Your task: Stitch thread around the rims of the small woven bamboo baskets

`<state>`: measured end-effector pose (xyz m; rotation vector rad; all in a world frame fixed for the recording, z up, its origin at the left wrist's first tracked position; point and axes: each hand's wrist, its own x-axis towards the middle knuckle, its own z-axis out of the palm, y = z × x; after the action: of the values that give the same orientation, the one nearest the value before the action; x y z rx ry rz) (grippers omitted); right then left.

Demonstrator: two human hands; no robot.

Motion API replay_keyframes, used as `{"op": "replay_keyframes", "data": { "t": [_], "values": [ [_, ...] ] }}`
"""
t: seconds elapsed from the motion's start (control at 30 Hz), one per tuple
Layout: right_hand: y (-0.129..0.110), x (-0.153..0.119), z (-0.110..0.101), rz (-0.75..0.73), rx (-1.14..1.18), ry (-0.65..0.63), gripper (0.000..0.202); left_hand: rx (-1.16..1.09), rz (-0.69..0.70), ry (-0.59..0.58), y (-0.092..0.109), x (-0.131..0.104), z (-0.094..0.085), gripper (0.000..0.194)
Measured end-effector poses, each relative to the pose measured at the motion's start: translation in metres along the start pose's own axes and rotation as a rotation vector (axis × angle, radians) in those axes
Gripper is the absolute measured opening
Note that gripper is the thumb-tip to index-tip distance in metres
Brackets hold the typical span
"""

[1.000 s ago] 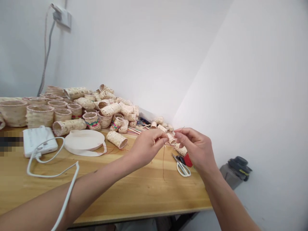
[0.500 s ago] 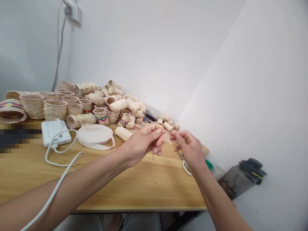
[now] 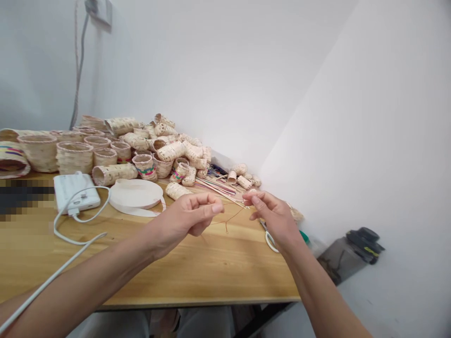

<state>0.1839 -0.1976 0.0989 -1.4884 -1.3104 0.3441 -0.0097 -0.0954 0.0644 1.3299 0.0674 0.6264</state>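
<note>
A thin reddish-brown thread point(image 3: 234, 216) stretches between my two hands above the wooden table, with a small loop hanging down from it. My left hand point(image 3: 197, 213) is closed, thumb against the fingers, pinching one part of the thread. On the right, my right hand point(image 3: 266, 209) pinches the other part between thumb and fingertips. Just under my right hand lie scissors with white handles point(image 3: 270, 240). Behind my left hand are a roll of flat white strip point(image 3: 136, 195) and a small woven tube point(image 3: 177, 190).
Many small woven baskets point(image 3: 74, 158) are piled along the wall. A white power bank point(image 3: 76, 191) with a white cable point(image 3: 63, 267) sits at the left. Thin coloured strips point(image 3: 220, 185) lie behind my hands. A dark-lidded bottle point(image 3: 348, 256) stands beyond the table's right edge.
My left hand has moved left, away from my right hand, and the thread between them now shows. The view has shifted slightly.
</note>
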Motion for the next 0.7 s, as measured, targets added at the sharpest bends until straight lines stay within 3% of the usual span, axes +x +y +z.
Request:
{"op": "replay_keyframes", "data": {
  "t": [0.4, 0.7],
  "values": [
    [0.007, -0.005, 0.002, 0.169, 0.385, 0.030, 0.023, 0.186, 0.021, 0.084, -0.004, -0.014, 0.009, 0.030],
    [0.010, -0.010, 0.001, 0.168, 0.409, 0.063, 0.024, 0.306, 0.002, 0.131, -0.018, -0.020, 0.002, 0.034]
  ]
}}
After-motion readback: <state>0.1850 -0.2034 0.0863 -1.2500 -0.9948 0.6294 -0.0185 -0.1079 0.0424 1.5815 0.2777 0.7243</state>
